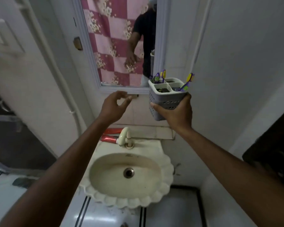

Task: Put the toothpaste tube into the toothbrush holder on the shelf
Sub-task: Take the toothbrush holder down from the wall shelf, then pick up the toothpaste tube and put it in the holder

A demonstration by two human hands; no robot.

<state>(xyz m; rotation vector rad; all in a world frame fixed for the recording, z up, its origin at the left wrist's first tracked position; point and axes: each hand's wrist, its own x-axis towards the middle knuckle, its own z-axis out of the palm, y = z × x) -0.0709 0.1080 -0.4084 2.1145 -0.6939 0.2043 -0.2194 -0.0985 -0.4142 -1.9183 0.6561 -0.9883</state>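
A scalloped sink (131,177) sits below the shelf (156,131). The right hand (177,112) has its fingers clamped on the toothbrush holder (168,99), lifted clear. The left hand (115,104) hangs loosely curled, empty. The toothpaste tube (109,138) lies behind the tap (125,136).

the toothbrush holder (168,102) looks like matt grey perforated plastic; the sink (129,177) is glossy cream ceramic, its drain (128,172) dull metal; the toothpaste tube (108,138) is shiny red.

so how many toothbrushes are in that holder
3 visible: two in the back left slot, one in the front right slot of the holder. Shorter ones may be hidden.
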